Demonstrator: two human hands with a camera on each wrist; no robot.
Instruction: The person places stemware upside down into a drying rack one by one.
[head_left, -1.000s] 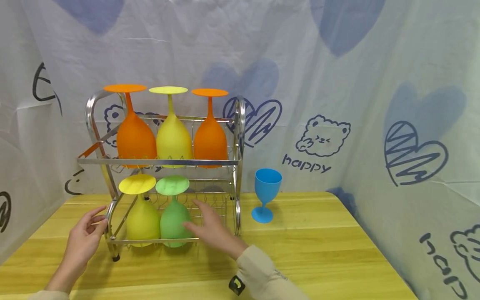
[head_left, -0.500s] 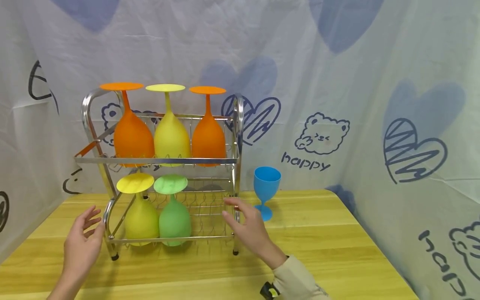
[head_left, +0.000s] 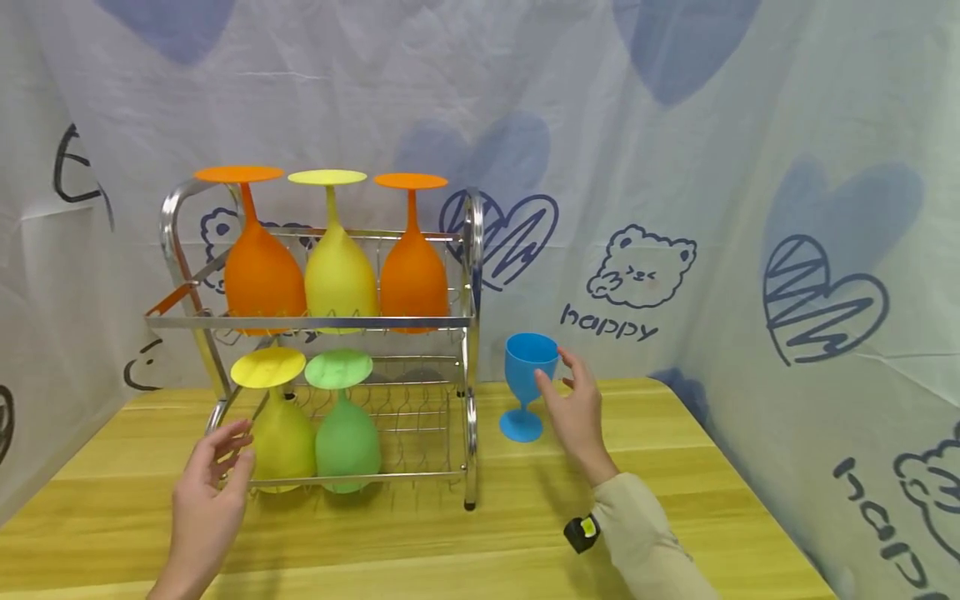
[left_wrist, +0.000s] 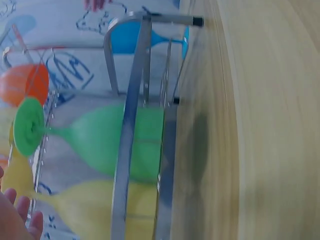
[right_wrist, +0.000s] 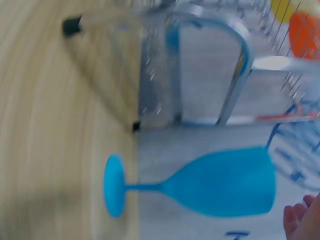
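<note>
A blue goblet (head_left: pixel 529 367) stands upright on the table, right of the metal rack (head_left: pixel 315 322). My right hand (head_left: pixel 579 417) is at its right side, thumb and fingers spread apart near the bowl; in the right wrist view the fingertips show just off the goblet's rim (right_wrist: pixel 267 182). My left hand (head_left: pixel 212 492) hovers in front of the rack's lower left corner, fingers loosely bent and holding nothing. Behind it an upside-down yellow goblet (head_left: pixel 283 442) stands on the lower shelf, with an upside-down green goblet (head_left: pixel 348 442) to its right.
On the upper shelf, two upside-down orange goblets (head_left: pixel 264 279) flank a pale yellow goblet (head_left: pixel 341 279). Wire loops (head_left: pixel 416 417) line the lower shelf right of the green goblet. A printed cloth (head_left: pixel 637 167) hangs behind the wooden table (head_left: pixel 675 500).
My right hand has moved right, from beside the green goblet to the blue goblet. My left hand has left the rack's left post and shifted right, in front of the lower shelf.
</note>
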